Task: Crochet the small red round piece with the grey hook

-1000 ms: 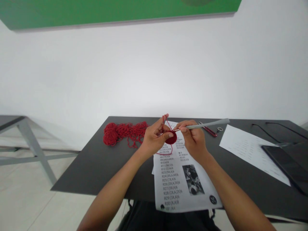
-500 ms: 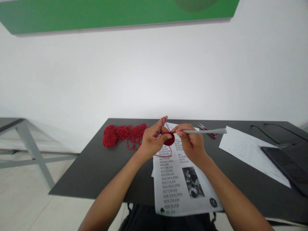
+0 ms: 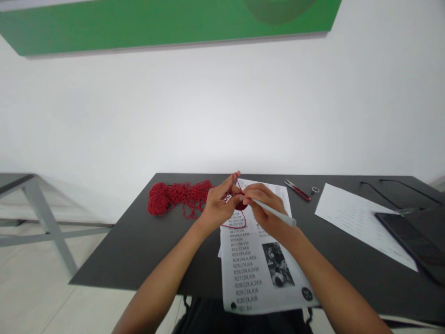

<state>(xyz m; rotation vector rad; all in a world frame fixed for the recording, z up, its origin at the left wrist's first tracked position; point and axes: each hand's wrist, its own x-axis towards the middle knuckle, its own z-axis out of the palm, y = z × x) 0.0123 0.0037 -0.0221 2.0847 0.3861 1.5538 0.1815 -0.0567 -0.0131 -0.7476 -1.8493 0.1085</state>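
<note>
My left hand point(image 3: 220, 202) pinches a small round piece of dark red crochet point(image 3: 240, 205), with a strand of red yarn point(image 3: 239, 184) looped over its raised index finger. In my right hand point(image 3: 266, 204) is a crochet hook point(image 3: 274, 212) with a grey handle, which slants down to the right. The hook's tip meets the crochet piece but is hidden by my fingers. A loose yarn tail point(image 3: 236, 227) hangs beneath the piece. Both hands are held above a printed pattern sheet point(image 3: 243, 278) with rows of text and a photo.
On the black table point(image 3: 146, 250), a ball of red yarn point(image 3: 158, 199) with tangled strands lies left. Red thread snips point(image 3: 298, 190) and a small ring point(image 3: 314, 190) lie right of the hands. Farther right are another paper point(image 3: 361, 222), a phone point(image 3: 410, 241) and eyeglasses point(image 3: 382, 195).
My right hand has turned and closed in on the crochet piece, swinging the hook's handle from nearly level to slanting downward. The snips and ring show more fully. My left hand keeps its hold.
</note>
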